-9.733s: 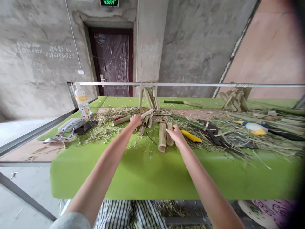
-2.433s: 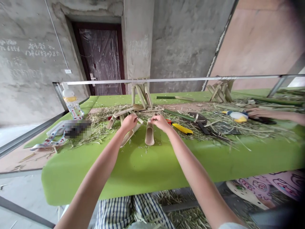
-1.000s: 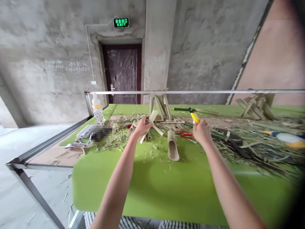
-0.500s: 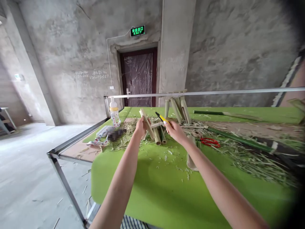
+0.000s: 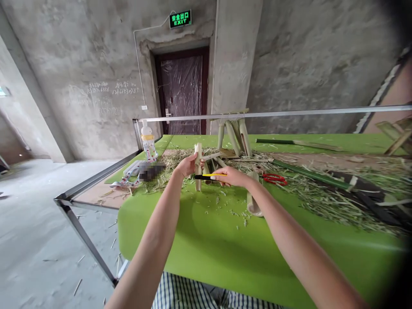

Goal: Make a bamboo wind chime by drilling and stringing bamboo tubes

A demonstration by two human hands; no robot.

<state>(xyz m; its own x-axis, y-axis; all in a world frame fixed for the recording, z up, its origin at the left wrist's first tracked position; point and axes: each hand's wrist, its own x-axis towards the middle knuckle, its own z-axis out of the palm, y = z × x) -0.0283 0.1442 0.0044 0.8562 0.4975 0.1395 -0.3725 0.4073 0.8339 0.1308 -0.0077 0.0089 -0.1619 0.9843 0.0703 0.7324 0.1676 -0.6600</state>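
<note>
Head view. Left hand (image 5: 187, 166): closed around a pale split-bamboo piece (image 5: 198, 167), held upright over the green padded table (image 5: 206, 257). Right hand (image 5: 231, 176): pinches a yellow-handled utility knife (image 5: 209, 175), newly swung level, its dark tip at the bamboo. Nearby: red-handled scissors (image 5: 274, 179), a hollow cut bamboo tube (image 5: 253, 201).

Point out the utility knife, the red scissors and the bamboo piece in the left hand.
utility knife (image 5: 214, 175), head view, yellow handle
red scissors (image 5: 274, 179), head view, red handles
bamboo piece (image 5: 198, 155), head view, upper end
</note>
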